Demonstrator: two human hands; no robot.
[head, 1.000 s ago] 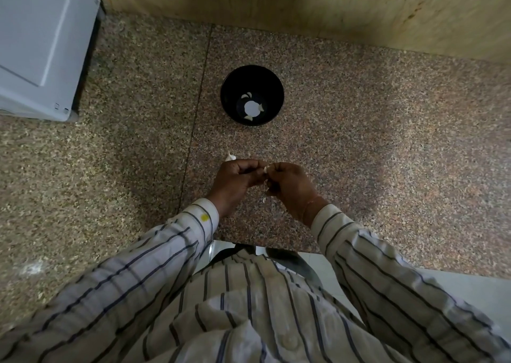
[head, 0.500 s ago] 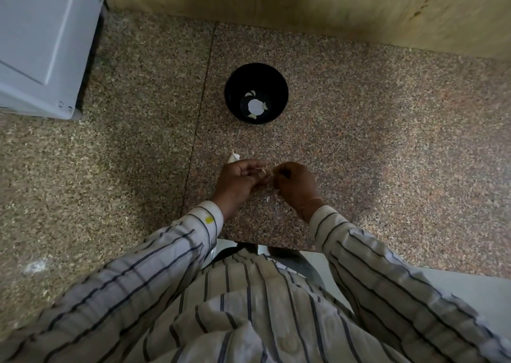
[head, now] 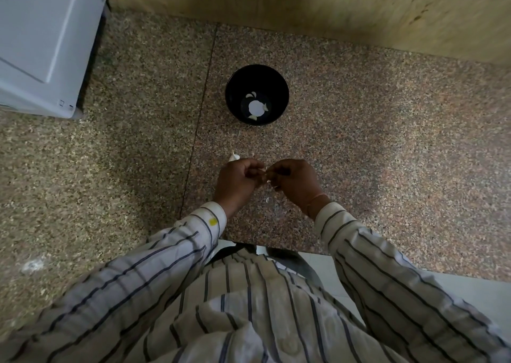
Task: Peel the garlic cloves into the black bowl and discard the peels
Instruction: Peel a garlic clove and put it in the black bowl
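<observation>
Two hands: the left hand (head: 237, 181) and right hand (head: 293, 181) meet fingertip to fingertip over the near middle of the counter, fingers curled inward.
Held thing: a small pale garlic clove (head: 266, 175), mostly hidden, is pinched between the fingertips of both hands; which hand bears it more cannot be told.
Step in hand: judged to be the stripping of skin from this one clove.
Next move: it likely calls for pulling the last skin free, then reaching far across to drop the bare clove in the bowl, with the peel kept apart.
Peel scraps: about two pale papery bits (head: 267, 200) lie on the counter just below the hands.
Unpeeled garlic: one whitish pointed piece (head: 233, 157) lies on the counter just beyond the left hand.
Bowl: one round black bowl (head: 235, 86) stands on the far side of the hands, well apart from them.
Bowl contents: about four small pale peeled cloves (head: 252, 117) lie round a white disc-like patch at the bottom.
Counter: one speckled brown granite counter (head: 387, 141) bears it all.
Far left: one grey-white boxy appliance (head: 41, 44) stands on the counter.
Sleeves: two, striped cream shirt sleeves (head: 166, 252).
</observation>
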